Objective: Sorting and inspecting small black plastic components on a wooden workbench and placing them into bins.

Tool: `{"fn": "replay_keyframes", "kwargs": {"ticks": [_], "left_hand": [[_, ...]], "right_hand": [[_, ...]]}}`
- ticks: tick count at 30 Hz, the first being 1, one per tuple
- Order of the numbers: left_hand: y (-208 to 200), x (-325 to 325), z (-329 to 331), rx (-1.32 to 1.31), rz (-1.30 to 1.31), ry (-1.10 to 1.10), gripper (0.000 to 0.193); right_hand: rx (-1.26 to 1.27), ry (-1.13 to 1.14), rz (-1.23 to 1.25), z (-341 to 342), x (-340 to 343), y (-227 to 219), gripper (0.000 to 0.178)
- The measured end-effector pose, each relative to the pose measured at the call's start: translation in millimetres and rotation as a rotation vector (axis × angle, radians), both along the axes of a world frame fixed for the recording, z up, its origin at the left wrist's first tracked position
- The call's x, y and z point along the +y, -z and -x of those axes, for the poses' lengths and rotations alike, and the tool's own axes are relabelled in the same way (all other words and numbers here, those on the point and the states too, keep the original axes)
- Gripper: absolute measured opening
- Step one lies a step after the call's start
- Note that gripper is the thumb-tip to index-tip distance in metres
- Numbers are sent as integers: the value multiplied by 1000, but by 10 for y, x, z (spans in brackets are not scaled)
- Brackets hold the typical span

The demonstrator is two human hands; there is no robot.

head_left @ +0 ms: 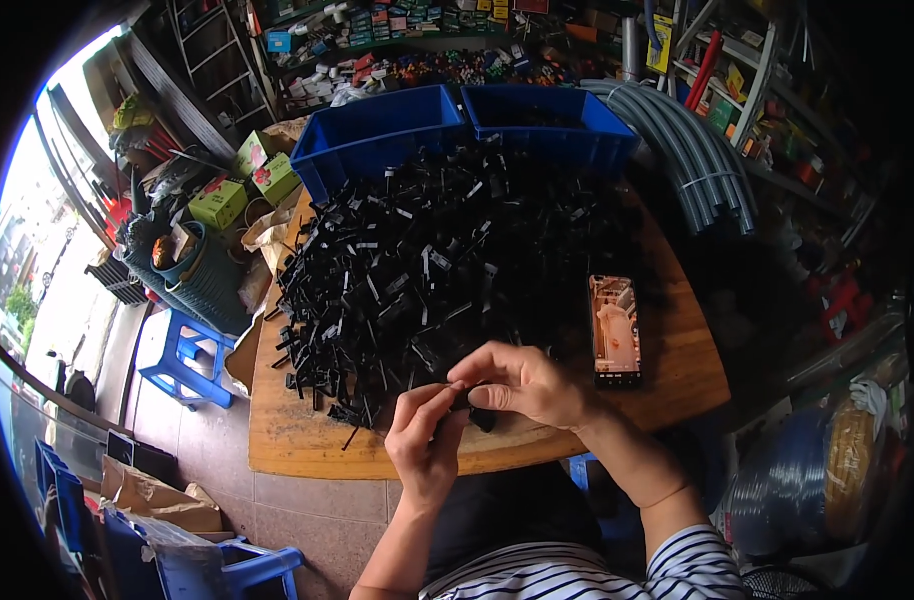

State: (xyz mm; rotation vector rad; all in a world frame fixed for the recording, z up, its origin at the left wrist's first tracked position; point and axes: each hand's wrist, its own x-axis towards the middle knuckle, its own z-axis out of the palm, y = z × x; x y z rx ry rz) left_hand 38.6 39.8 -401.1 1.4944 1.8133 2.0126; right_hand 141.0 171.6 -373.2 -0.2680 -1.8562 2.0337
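Observation:
Both my hands meet over the near edge of a wooden table (677,385). My left hand (422,440) is closed, its fingers pinching a small black plastic piece (464,398). From the right, my right hand (522,385) grips the same piece between thumb and forefinger. Most of that piece is hidden by my fingers, so its exact shape does not show. Beyond my hands spreads a big heap of small black plastic parts (427,260), some with thin strips sticking out. A lit phone (615,330) lies to the right of the heap.
Two blue plastic bins (377,130) (547,110) stand along the table's far edge. Coiled grey pipes (692,150) lie at the back right. A blue stool (182,355) and a woven basket (202,275) stand left of the table. Wrapped coils (797,480) sit at the lower right.

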Motion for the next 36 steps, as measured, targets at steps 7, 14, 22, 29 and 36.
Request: {"fn": "replay_keyframes", "kwargs": {"ticks": [7, 14, 22, 29, 36], "left_hand": [[-70, -41, 20, 110, 33, -46, 24], [-71, -10, 261, -923, 27, 267, 14], [-26, -43, 24, -848, 118, 227, 13], [11, -52, -93, -718, 166, 157, 13], [166, -134, 50, -959, 11, 153, 11]], "right_hand": [[-78, -52, 142, -19, -31, 189, 24], [112, 232, -1420, -62, -194, -147, 55], [142, 406, -1534, 9, -267, 56, 48], [174, 353, -1339, 26, -204, 100, 38], [112, 249, -1381, 207, -281, 128, 40]]}}
